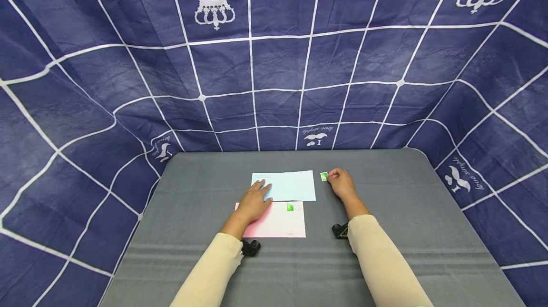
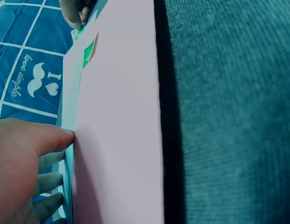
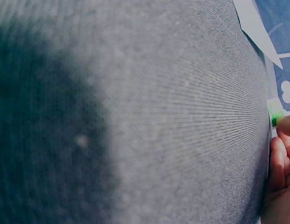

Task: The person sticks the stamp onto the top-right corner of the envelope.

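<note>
A light blue envelope (image 1: 293, 185) lies on the grey table, with a pink envelope (image 1: 278, 223) just nearer to the body. The pink one bears a green stamp (image 1: 290, 207) at its upper right. Fingers spread, my left hand (image 1: 254, 201) rests on the left part of the blue envelope, its thumb at the border between the two. My right hand (image 1: 341, 182) pinches a small green stamp (image 1: 324, 176) by its edge, a little right of the blue envelope. In the right wrist view, thumb and fingertips meet at the green stamp (image 3: 275, 112).
The grey table (image 1: 385, 193) stretches around the envelopes. A dark blue cloth (image 1: 278, 64) with white grid lines stands behind and at both sides. Black wrist cameras sit at the left (image 1: 251, 248) and right (image 1: 340, 231) wrists.
</note>
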{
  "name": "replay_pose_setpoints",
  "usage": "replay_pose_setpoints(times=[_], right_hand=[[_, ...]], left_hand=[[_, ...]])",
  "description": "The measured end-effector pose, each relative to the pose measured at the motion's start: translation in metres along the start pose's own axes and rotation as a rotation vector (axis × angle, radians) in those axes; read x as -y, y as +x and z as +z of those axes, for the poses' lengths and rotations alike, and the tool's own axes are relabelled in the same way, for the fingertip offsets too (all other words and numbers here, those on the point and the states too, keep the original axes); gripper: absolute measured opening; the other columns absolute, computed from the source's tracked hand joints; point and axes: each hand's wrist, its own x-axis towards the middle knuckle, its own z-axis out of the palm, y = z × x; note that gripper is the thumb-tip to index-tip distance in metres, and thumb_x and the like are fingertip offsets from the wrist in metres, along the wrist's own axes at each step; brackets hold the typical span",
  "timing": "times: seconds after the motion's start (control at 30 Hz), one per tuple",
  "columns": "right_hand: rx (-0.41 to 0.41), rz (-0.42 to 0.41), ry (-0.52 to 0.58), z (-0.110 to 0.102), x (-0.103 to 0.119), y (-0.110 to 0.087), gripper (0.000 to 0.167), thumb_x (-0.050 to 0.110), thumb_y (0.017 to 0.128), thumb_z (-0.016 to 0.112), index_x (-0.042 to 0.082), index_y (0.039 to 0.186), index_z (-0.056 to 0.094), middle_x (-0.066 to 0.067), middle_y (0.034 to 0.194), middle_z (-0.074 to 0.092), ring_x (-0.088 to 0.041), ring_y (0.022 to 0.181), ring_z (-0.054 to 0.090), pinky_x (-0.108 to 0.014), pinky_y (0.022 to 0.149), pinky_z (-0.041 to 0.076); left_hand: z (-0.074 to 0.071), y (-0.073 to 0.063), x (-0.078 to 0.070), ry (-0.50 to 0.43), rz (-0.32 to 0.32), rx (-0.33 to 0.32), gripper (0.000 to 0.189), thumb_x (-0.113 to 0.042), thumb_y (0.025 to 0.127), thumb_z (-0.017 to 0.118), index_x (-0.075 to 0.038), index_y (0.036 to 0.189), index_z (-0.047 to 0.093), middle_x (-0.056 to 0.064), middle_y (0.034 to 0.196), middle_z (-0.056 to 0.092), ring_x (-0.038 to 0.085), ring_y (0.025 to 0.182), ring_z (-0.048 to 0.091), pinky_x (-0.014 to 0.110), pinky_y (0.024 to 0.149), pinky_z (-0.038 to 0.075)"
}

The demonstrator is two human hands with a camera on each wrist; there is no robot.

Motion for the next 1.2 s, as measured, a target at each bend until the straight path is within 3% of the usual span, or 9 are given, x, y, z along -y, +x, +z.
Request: replay_pose_setpoints(times=[0.23,0.53,0.7,0.93,1.2], right_hand=[[0.002,0.0,0.039,0.0,-0.001,0.0,0.013,0.014,0.092,0.062,0.002,0.096,0.065,-0.009,0.088,0.059,-0.022,0.082,0.055,-0.027,0.073,0.04],[0.02,0.062,0.238,-0.002,-0.004,0.001,0.015,0.014,0.094,0.061,0.0,0.1,0.064,0.001,0.083,0.058,-0.011,0.074,0.05,-0.024,0.069,0.041],[0.032,0.079,0.277,-0.006,-0.001,0.0,0.017,0.015,0.094,0.061,0.0,0.101,0.064,0.004,0.081,0.057,-0.01,0.073,0.05,-0.024,0.068,0.042],[0.062,0.069,0.284,-0.006,0.007,-0.004,0.018,0.017,0.096,0.061,0.0,0.103,0.065,0.0,0.084,0.062,-0.011,0.075,0.054,-0.024,0.069,0.044],[0.158,0.044,0.427,0.005,0.022,-0.007,0.013,0.009,0.097,0.058,-0.003,0.102,0.06,-0.016,0.091,0.07,-0.014,0.077,0.067,-0.025,0.071,0.052]], left_hand=[[-0.002,-0.001,0.0,-0.012,0.001,0.012,0.052,-0.027,0.102,0.057,-0.006,0.149,0.05,0.019,0.159,0.041,0.038,0.151,0.033,0.052,0.125,0.027],[-0.004,-0.002,-0.002,-0.026,0.003,0.024,0.052,-0.025,0.102,0.058,-0.005,0.149,0.05,0.02,0.159,0.041,0.039,0.151,0.034,0.052,0.125,0.027],[-0.004,-0.002,-0.001,-0.032,0.003,0.026,0.052,-0.026,0.102,0.057,-0.005,0.149,0.05,0.02,0.159,0.04,0.038,0.151,0.033,0.052,0.125,0.026],[-0.003,-0.002,0.0,-0.02,0.005,0.032,0.052,-0.027,0.102,0.057,-0.006,0.15,0.049,0.019,0.16,0.04,0.038,0.152,0.032,0.053,0.124,0.027],[-0.002,-0.002,0.001,-0.037,0.006,0.02,0.052,-0.026,0.102,0.057,-0.005,0.149,0.049,0.019,0.16,0.04,0.039,0.152,0.032,0.053,0.125,0.026]])
